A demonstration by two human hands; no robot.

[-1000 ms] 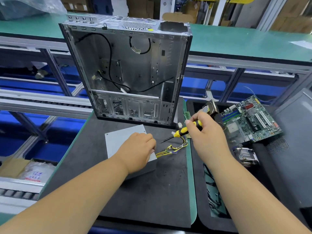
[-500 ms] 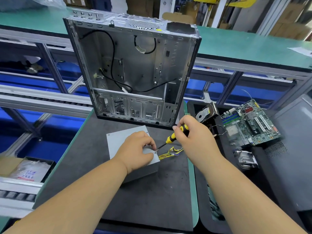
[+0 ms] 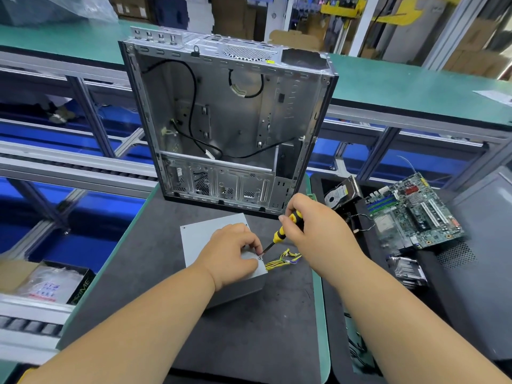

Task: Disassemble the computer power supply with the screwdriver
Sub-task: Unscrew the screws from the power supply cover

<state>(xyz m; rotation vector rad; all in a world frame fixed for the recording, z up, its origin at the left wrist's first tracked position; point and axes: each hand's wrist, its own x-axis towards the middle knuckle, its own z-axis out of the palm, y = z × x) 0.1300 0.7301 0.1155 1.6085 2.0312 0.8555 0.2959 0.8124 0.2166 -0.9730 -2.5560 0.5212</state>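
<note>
So the empty computer case (image 3: 227, 128) stands upright at the back of the dark surface (image 3: 249, 328), and I'll use it as the landmark. Just in front of the case lies the grey power supply (image 3: 219, 245), flat on the surface, with its yellow and black wire bundle (image 3: 282, 259) spilling out of the side facing the motherboard (image 3: 412, 214), which sits off to the case's right with a hard drive (image 3: 339, 194) between them. The left hand (image 3: 232, 253) rests on top of the power supply, fingers curled over its near corner on the wire side and pinching around the screw spot — it looks like it's steadying the box. The right hand (image 3: 313, 231) is clenched around the black and yellow handle of the screwdriver (image 3: 279, 234), and the tip angles down to a small screw (image 3: 260, 257) at that same corner. What could go wrong, as I see it: the driver sits at a slant rather than straight over the screw, so it could cam out and chew up the head, or skid straight into the left fingers, which are touching distance from the tip. A slip the other way lands in the wire bundle and could nick the insulation. And once loose, that tiny screw could roll off the surface — nothing nearby to catch it.
</note>
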